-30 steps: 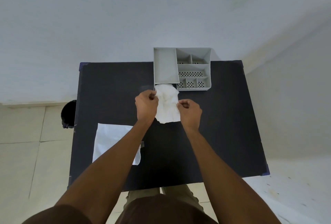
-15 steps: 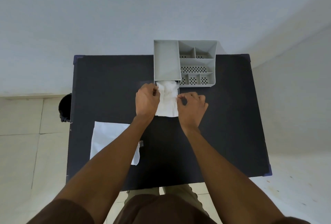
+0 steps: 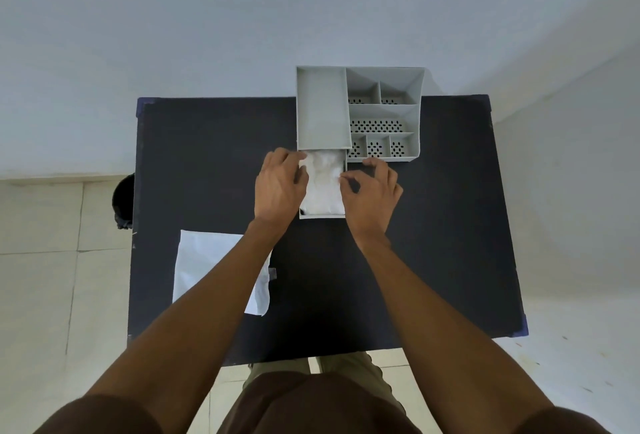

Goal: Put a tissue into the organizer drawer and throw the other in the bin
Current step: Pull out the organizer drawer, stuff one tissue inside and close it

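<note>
- A grey organizer (image 3: 382, 111) stands at the far edge of a dark counter (image 3: 207, 163), against a pale wall (image 3: 242, 17).
- Its left part is a long plain compartment; its right part is split into smaller cells with perforated floors.
- The organizer's drawer (image 3: 322, 214) is pulled out toward the person from under the long compartment, and its front lip shows between the two wrists.
- A crumpled white tissue (image 3: 323, 184) lies inside the open drawer and fills most of what can be seen of it.
- The left hand (image 3: 278, 187) rests at the drawer's left side, its fingers (image 3: 298, 163) curled over the tissue's far left corner and touching it; whether they pinch it or only press on it cannot be told.
- The right hand (image 3: 372, 196) sits at the drawer's right side, thumb and forefinger drawn close together at the tissue's right edge, the other fingers loosely bent above the counter; a firm hold on the tissue cannot be confirmed.
- A second tissue (image 3: 207, 267) lies flat and spread on the near left part of the counter, well apart from the drawer, partly hidden under the left forearm.
- A dark round bin (image 3: 123, 201) stands on the tiled floor (image 3: 41, 260) just beside the counter's left edge, only partly in view.
- Both forearms are bare, and brown short sleeves show at the bottom corners of the view.
- The person stands at the near edge of the counter.
</note>
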